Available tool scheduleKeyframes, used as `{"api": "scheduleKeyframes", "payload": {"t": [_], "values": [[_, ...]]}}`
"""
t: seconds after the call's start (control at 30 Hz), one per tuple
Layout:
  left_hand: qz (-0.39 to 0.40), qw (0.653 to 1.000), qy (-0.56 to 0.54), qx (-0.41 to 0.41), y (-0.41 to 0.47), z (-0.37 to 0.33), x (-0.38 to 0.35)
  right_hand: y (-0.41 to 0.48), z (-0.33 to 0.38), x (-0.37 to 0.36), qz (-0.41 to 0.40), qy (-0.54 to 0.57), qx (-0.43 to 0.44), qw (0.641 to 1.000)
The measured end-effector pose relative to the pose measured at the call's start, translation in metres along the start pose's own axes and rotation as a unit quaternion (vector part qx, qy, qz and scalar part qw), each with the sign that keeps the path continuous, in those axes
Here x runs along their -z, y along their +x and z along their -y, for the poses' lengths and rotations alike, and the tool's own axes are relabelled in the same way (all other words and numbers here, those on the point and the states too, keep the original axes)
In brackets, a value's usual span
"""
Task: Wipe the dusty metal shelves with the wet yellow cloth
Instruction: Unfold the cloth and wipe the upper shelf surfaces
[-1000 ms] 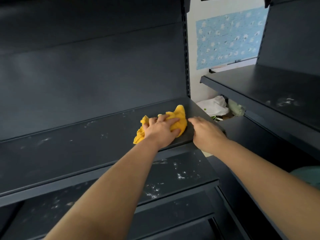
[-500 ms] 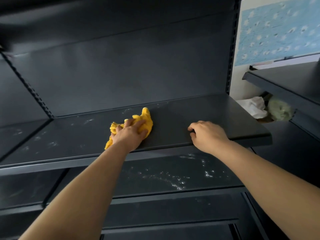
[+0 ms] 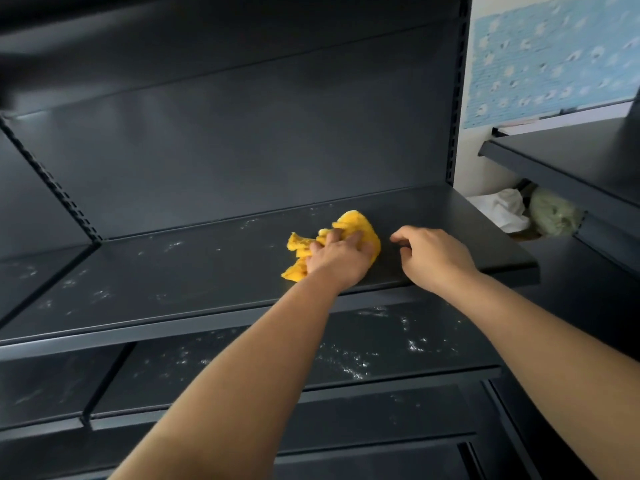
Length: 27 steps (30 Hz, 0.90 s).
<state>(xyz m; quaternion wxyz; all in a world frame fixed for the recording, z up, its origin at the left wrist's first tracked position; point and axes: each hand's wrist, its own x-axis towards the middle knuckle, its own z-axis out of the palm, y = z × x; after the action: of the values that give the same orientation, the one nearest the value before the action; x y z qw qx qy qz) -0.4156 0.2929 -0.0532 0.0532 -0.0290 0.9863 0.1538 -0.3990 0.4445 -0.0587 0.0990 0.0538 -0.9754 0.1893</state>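
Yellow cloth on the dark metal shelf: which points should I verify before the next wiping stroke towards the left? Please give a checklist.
1. Left hand grips the crumpled yellow cloth: ok.
2. Cloth touches the dark metal shelf: ok.
3. Right hand rests on the shelf, right of the cloth, outside a leftward stroke: ok.
4. Shelf left of the cloth is clean: not ok, white dust marks there.
5. Cloth is wet enough: cannot tell.
6. Lower shelf is clean: not ok, white specks.
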Motion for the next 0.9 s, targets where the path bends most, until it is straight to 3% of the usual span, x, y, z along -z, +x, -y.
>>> {"api": "scheduleKeyframes", "payload": {"t": [0.13, 0.3, 0.33, 0.43, 0.67, 0.9], "values": [[0.003, 0.981, -0.193, -0.022, 0.003, -0.028, -0.004, 0.002, -0.006, 0.006, -0.051, 0.005, -0.009, 0.999], [-0.082, 0.901, -0.425, 0.016, 0.014, 0.013, 0.016, 0.012, 0.023, -0.001, -0.046, 0.027, 0.007, 0.999], [-0.113, 0.901, -0.417, 0.033, 0.016, 0.028, 0.020, 0.015, 0.034, -0.007, -0.022, 0.029, -0.003, 0.999], [-0.186, 0.954, -0.229, 0.051, 0.018, 0.077, 0.036, 0.025, 0.063, -0.030, 0.056, 0.005, -0.070, 0.996], [-0.142, 0.986, 0.050, 0.076, 0.007, 0.184, 0.059, 0.061, 0.101, -0.060, 0.075, -0.005, -0.072, 0.995], [-0.122, 0.983, 0.095, 0.101, 0.021, 0.248, 0.090, 0.081, 0.191, -0.095, 0.128, 0.018, 0.025, 0.991]]}}
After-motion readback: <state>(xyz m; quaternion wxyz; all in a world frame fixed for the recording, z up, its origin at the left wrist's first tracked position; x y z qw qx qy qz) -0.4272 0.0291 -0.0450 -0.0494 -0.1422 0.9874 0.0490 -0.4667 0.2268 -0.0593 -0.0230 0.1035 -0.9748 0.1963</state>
